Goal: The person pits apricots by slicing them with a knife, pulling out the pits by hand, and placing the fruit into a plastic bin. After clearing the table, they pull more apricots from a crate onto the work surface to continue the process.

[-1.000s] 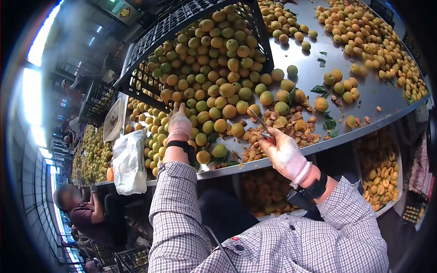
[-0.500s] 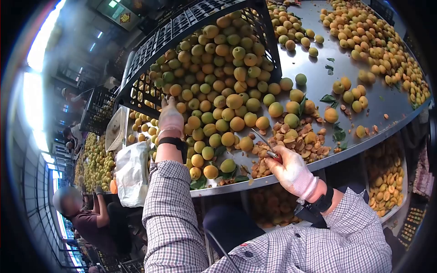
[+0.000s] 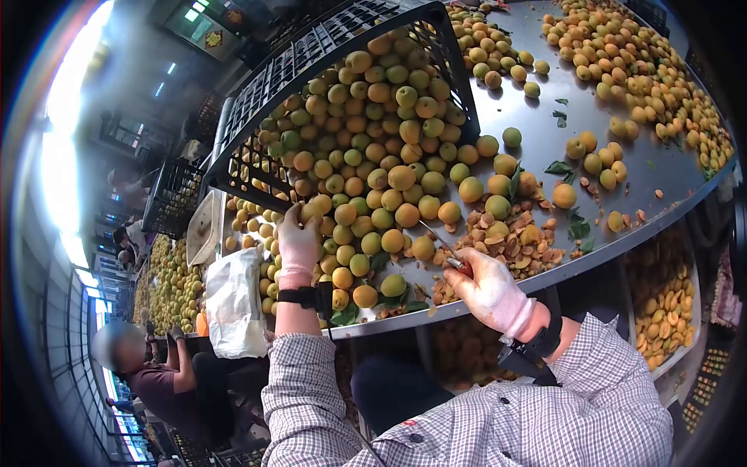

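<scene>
A heap of yellow-green apricots [image 3: 377,159] spills out of a tipped black crate [image 3: 461,66] onto the metal table [image 3: 580,268]. At the heap's left edge, my gloved left hand [image 3: 298,245] has its thumb and fingers around an apricot [image 3: 310,212], partly hidden. My gloved right hand [image 3: 486,288] is closed on a small knife [image 3: 459,266] with a reddish handle. Its thin blade points up and left, beside a pile of pits and fruit scraps [image 3: 510,245] near the table's front edge.
A white cloth or bag [image 3: 235,303] hangs over the table edge at left, below a pale tray [image 3: 204,227]. More apricots [image 3: 622,62] cover the far right. Under the table is a bin of fruit halves [image 3: 661,311]. Another person [image 3: 167,381] sits at lower left.
My left hand has drawn back toward me from beside the crate's lower corner, its fingers now around an apricot. My right hand with the knife has shifted slightly left.
</scene>
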`<state>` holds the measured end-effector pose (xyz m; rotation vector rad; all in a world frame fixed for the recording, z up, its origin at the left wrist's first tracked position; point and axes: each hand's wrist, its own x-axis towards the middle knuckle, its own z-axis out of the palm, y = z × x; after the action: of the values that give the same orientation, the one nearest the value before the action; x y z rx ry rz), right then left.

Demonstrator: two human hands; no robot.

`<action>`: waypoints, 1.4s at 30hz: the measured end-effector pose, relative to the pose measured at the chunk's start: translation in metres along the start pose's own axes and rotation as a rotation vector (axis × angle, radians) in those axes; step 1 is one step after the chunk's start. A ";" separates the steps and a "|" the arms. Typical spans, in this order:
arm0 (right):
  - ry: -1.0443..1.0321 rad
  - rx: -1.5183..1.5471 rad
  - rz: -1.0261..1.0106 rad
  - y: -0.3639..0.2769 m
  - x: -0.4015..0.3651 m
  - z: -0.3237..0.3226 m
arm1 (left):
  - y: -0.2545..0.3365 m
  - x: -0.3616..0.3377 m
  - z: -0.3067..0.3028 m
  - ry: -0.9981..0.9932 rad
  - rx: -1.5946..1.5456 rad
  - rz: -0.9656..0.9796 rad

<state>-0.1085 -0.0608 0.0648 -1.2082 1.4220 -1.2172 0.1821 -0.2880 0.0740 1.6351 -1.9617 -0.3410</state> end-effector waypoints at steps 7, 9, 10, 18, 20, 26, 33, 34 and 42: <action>-0.078 0.020 0.001 0.008 -0.007 0.013 | 0.097 -0.138 -0.010 -0.336 -1.188 -0.180; -0.084 -0.032 -0.031 -0.003 -0.014 0.010 | 0.111 -0.162 0.003 -0.415 -1.512 -0.203; -0.085 -0.021 -0.070 -0.004 -0.017 0.011 | 0.122 -0.173 0.005 -0.433 -1.531 -0.229; -0.166 -0.090 -0.196 -0.004 -0.033 0.003 | 0.139 -0.208 0.040 -0.443 -1.624 -0.303; -0.182 -0.139 -0.141 -0.008 -0.035 -0.002 | 0.137 -0.210 0.043 -0.454 -1.657 -0.307; -0.149 -0.190 -0.153 -0.007 -0.033 -0.010 | 0.135 -0.213 0.043 -0.508 -1.544 -0.332; -0.167 -0.265 -0.167 0.000 -0.035 -0.010 | 0.132 -0.220 0.049 -0.488 -1.539 -0.390; -0.173 -0.277 -0.160 0.000 -0.035 -0.010 | 0.134 -0.220 0.049 -0.482 -1.540 -0.430; -0.142 -0.329 -0.137 0.000 -0.042 -0.002 | 0.139 -0.227 0.048 -0.499 -1.581 -0.439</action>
<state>-0.1047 -0.0189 0.0663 -1.6068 1.4901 -0.9880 0.0642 -0.0454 0.0510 0.7966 -0.8343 -1.9563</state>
